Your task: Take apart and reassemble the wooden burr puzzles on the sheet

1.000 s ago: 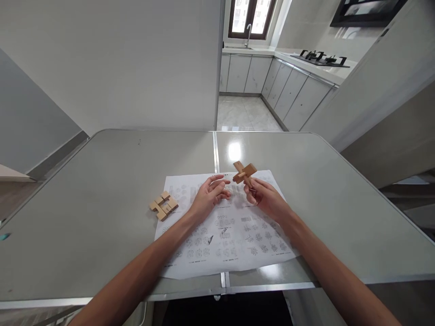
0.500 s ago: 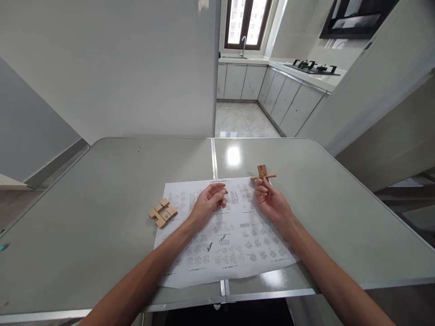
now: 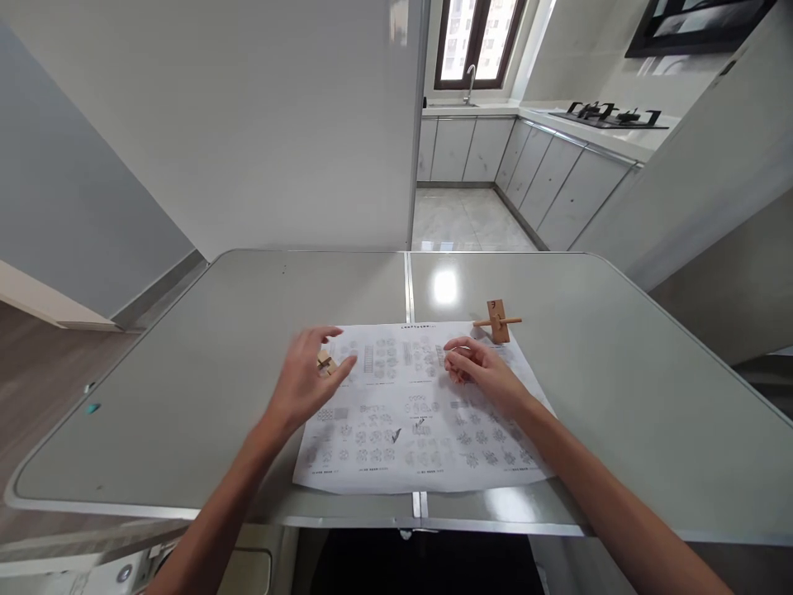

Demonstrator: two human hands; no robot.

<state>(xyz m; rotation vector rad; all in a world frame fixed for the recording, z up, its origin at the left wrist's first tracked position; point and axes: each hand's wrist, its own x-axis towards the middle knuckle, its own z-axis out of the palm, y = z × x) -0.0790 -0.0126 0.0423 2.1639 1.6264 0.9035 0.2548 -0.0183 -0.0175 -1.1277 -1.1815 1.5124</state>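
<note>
A printed sheet of diagrams [image 3: 421, 413] lies flat on the grey folding table [image 3: 588, 364]. My left hand [image 3: 306, 382] hovers open over the sheet's left edge, fingers spread above a group of wooden puzzle pieces [image 3: 325, 363] that it mostly hides. My right hand [image 3: 480, 374] rests on the sheet with fingers loosely curled and holds nothing. Just beyond its fingertips, a wooden cross-shaped puzzle assembly [image 3: 497, 321] stands upright on the sheet's far right corner.
A metal seam [image 3: 409, 289] runs down the table's middle. Behind the table stands a white wall panel [image 3: 260, 124]. To the right, a kitchen opens with a counter [image 3: 557, 116], sink tap, stove and window.
My right hand has set the wooden cross down on the table and drawn back from it. My left hand has moved left and opened over the loose wooden pieces.
</note>
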